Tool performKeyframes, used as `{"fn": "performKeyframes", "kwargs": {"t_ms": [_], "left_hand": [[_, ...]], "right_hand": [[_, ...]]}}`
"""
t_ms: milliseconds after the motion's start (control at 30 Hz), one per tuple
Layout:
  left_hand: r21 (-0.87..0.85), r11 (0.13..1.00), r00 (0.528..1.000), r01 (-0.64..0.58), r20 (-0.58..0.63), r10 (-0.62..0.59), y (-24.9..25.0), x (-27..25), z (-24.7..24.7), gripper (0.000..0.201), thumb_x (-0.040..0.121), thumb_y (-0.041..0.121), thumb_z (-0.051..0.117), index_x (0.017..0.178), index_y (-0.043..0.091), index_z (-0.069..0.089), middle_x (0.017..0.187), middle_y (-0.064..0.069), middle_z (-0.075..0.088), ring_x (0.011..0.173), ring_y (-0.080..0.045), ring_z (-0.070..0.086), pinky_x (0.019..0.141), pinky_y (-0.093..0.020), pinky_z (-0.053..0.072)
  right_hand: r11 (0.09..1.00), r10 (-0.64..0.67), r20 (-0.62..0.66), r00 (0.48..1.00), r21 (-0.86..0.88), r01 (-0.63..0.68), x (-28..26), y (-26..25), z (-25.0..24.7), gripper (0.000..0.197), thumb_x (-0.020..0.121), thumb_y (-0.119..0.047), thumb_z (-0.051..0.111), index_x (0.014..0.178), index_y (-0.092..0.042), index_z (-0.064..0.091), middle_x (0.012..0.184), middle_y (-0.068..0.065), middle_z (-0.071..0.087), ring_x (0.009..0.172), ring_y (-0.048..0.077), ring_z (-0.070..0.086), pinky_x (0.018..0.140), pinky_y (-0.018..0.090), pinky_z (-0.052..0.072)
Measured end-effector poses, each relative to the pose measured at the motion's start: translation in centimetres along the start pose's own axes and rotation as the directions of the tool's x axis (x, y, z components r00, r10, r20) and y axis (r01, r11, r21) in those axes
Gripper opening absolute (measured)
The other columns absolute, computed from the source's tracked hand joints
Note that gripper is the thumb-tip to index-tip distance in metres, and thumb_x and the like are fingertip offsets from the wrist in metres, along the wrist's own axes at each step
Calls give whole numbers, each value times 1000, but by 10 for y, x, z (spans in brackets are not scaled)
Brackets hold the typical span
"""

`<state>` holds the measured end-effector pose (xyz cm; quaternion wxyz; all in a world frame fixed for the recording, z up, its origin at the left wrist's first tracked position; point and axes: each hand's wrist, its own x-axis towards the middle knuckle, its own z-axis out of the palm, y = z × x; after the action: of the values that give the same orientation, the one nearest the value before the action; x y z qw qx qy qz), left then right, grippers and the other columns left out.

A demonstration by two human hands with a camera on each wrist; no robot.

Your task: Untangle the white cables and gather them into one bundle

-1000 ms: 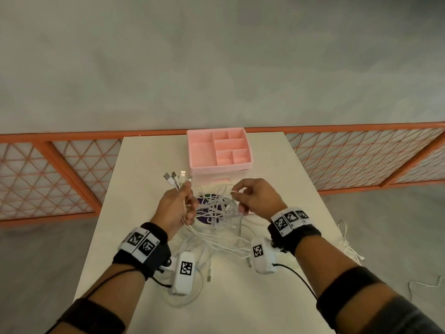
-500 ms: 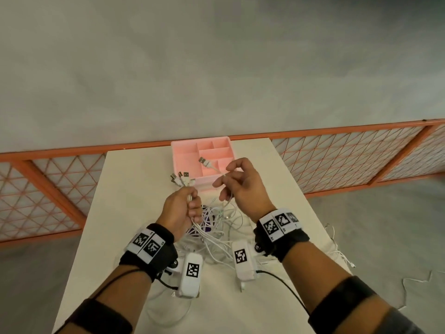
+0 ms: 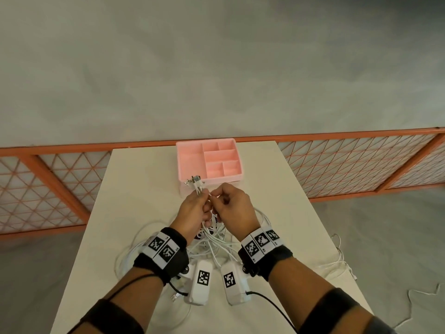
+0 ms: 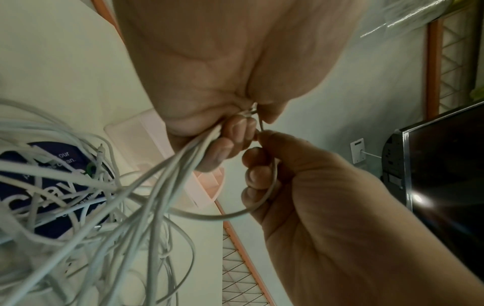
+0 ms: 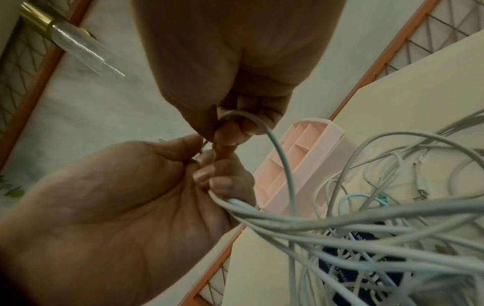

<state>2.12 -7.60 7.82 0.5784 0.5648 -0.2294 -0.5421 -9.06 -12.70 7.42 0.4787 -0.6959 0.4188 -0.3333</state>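
Note:
Several white cables (image 3: 216, 241) lie tangled on the white table (image 3: 134, 213) under my wrists. My left hand (image 3: 198, 203) grips a bunch of them in its fist, and their plug ends (image 3: 196, 183) stick up just in front of the pink tray (image 3: 209, 162). In the left wrist view the strands (image 4: 167, 186) fan down from the curled fingers (image 4: 222, 149). My right hand (image 3: 222, 196) touches the left and pinches one more cable (image 5: 277, 153) between thumb and fingers. That cable loops down from the fingertips (image 5: 230, 132) into the tangle.
A dark blue round thing with white lettering (image 4: 52, 186) lies under the tangle. The pink compartment tray stands at the table's far edge. More white cable hangs off the right edge (image 3: 337, 261) onto the floor. An orange lattice fence (image 3: 349, 165) runs behind the table.
My right hand pulled a plug end up out of the tangle and carried it left to the bunch. Both hands now meet in front of the tray.

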Motion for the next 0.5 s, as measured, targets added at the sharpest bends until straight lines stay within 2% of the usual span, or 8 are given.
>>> {"fn": "performKeyframes", "kwargs": {"t_ms": [133,233,267,333,367,433,500], "left_hand": [[36,998,998,-41,-49,43,-3,3,-4,26,107,26,41,86,13,49,61,1,35,47,-11,31,44,-25,32],[23,998,996,-60,-65,61,-5,5,-8,25,107,26,42,90,10,52,59,2,35,45,-10,32,44,-25,32],[12,998,994,-62,-84,63,-6,6,-9,23,107,25,41,92,9,51,60,1,35,45,-10,32,44,-25,31],[-44,997,987,-68,-151,60,-7,10,-13,20,106,21,41,91,10,49,62,1,36,46,-10,32,45,-25,29],[-89,993,979,-75,-196,57,-6,12,-16,22,106,20,41,88,11,49,63,0,39,47,-11,33,45,-25,28],[-180,977,956,-112,-289,56,-2,15,-23,25,105,20,42,83,12,50,69,-3,47,52,-13,41,46,-25,30],[-264,952,939,-153,-338,58,3,17,-29,23,106,20,42,86,13,52,73,-5,56,60,-17,55,50,-28,40]], "right_hand": [[999,-38,34,999,-20,38,1,2,2,3,90,-17,67,89,-18,69,62,-4,67,48,4,54,56,27,48],[992,-109,98,989,-58,115,-1,2,2,13,92,-12,65,98,-19,74,57,-18,63,49,4,52,55,15,42],[988,-125,117,985,-77,135,-1,3,2,18,92,-12,64,104,-20,75,57,-16,63,51,4,52,55,14,41],[979,-132,158,979,-135,153,-1,9,2,25,92,-14,63,114,-23,72,62,-4,64,53,5,51,58,18,46],[974,-122,182,976,-167,153,-1,14,2,24,93,-15,62,113,-24,71,64,-2,64,54,6,52,61,22,48],[968,-90,218,972,-212,137,-4,24,0,12,93,-18,61,101,-22,68,67,-1,65,60,13,59,65,31,52],[958,-46,231,972,-267,109,-6,37,-5,5,94,-19,59,90,-19,62,72,0,67,67,18,63,68,36,54]]}}
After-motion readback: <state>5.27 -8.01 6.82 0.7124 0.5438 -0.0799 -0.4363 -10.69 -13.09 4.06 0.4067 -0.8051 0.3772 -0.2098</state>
